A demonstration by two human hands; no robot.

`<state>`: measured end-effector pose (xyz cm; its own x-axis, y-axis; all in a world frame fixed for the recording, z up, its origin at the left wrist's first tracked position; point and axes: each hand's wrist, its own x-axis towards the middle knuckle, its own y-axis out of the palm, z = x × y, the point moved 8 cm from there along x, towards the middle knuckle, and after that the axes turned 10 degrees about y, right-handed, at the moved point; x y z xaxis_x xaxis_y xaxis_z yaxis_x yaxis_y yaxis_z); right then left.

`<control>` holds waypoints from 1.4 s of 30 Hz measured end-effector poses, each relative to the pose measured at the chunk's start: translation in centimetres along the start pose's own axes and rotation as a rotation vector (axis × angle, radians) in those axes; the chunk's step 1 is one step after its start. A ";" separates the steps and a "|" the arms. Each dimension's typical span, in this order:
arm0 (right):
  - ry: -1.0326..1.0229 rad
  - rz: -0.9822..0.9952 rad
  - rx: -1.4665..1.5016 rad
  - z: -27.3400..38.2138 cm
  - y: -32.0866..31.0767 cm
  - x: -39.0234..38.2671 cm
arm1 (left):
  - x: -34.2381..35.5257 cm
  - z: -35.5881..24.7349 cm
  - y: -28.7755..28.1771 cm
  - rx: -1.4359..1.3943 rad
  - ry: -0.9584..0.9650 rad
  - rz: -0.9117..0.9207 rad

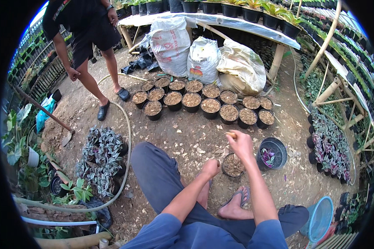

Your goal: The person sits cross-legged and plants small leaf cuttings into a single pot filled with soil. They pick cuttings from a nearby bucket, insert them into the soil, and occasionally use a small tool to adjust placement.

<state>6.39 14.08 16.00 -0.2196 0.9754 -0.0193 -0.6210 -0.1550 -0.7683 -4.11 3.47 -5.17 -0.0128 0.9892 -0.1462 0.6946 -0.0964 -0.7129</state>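
Note:
My right hand (242, 146) is closed around a short tan stick-like piece (231, 135), whose end pokes out past the fingers. My left hand (211, 167) is curled closed in front of my knees; anything inside it is hidden. Between and just below the hands stands a black pot (233, 165) filled with brown, chip-like planting mix. Right of it, near my right forearm, is a larger dark pot (271, 153) with small purple-leaved cuttings (268, 157) inside. Neither hand touches these pots as far as I can see.
Ahead stand rows of filled black pots (191, 100), backed by stuffed sacks (203, 60) under a plant bench. A person (83, 45) stands at the far left beside a hose (129, 124). Striped-leaf plants (99, 157) lie left; a blue basket (321, 219) sits at lower right.

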 end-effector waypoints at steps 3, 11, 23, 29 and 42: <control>0.181 -0.191 0.223 -11.0 -5.6 -2.4 | -0.2 -0.6 0.2 -0.036 -0.047 -0.010; 0.407 -0.143 0.047 -26.9 -13.4 -13.8 | -2.1 1.7 1.7 0.303 -0.356 0.414; 0.377 -0.048 0.093 -25.7 -11.0 -14.5 | -9.4 9.7 5.6 0.420 -0.435 0.964; 0.315 -0.202 0.008 -25.7 -12.9 -13.0 | -9.1 14.3 7.8 0.555 -0.523 0.815; 0.392 -0.049 0.000 -26.5 -10.2 -14.5 | -8.9 10.2 3.5 0.699 -0.505 0.976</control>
<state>35.87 5.71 7.18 0.1144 0.9675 -0.2256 -0.6235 -0.1069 -0.7745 -8.90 -6.77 -13.38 -0.0920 0.3424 -0.9350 0.0539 -0.9359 -0.3480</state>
